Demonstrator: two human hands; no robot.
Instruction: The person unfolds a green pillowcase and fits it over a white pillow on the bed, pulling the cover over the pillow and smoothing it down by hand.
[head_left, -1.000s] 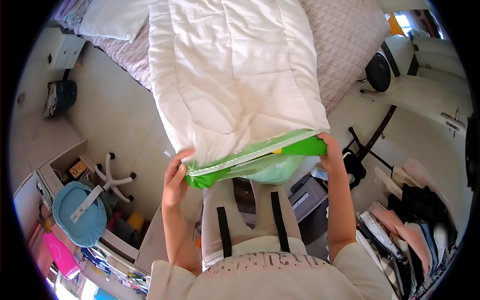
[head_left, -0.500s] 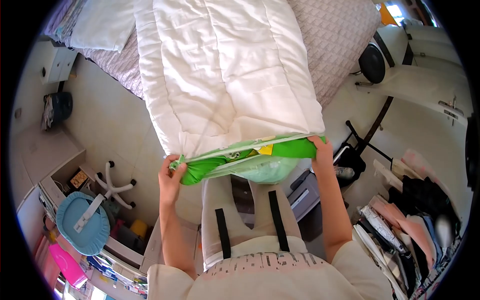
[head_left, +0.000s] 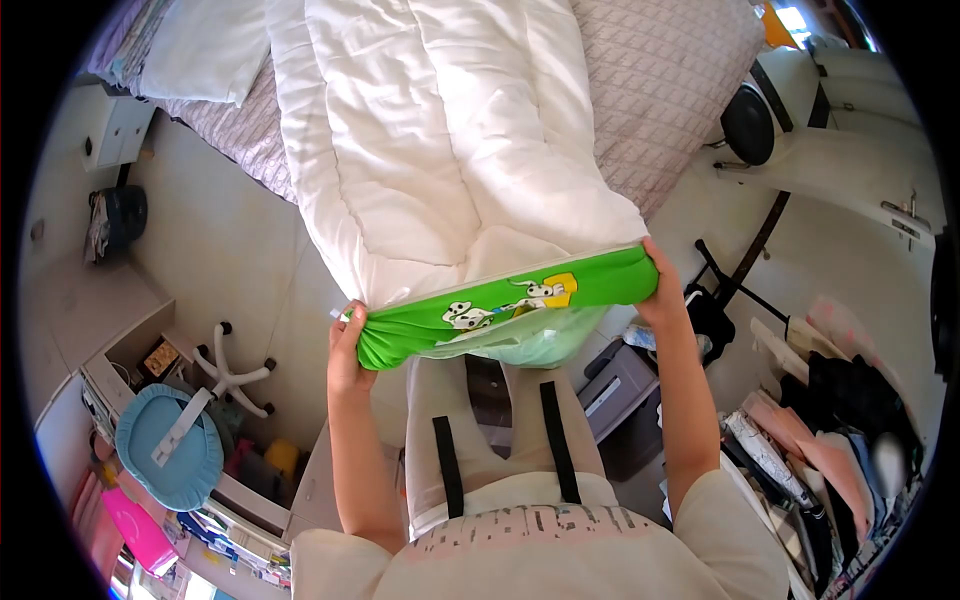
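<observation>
A white quilt (head_left: pixel 430 130) lies over the bed and reaches down to my hands. Around its near end is a green cover (head_left: pixel 405 332) with printed cartoon dogs and a yellow patch; a paler green, sheer part (head_left: pixel 535 343) hangs below. My left hand (head_left: pixel 349 350) is closed on the cover's left corner. At the opposite corner my right hand (head_left: pixel 660 285) grips the same cover, which is stretched between both hands. The quilt's near corners are partly hidden at the cover's edge.
The bed (head_left: pixel 675 85) has a quilted spread and a white pillow (head_left: pixel 205 50). A blue-seated chair (head_left: pixel 170 445) stands at the left, a grey box (head_left: pixel 612 392) behind my right arm. Piled clothes (head_left: pixel 830 430) and a black-legged stand (head_left: pixel 735 285) are at the right.
The green cover has turned so its printed outer face shows, and its edge now lies over the quilt's end. My right hand has risen slightly; both hands keep their hold.
</observation>
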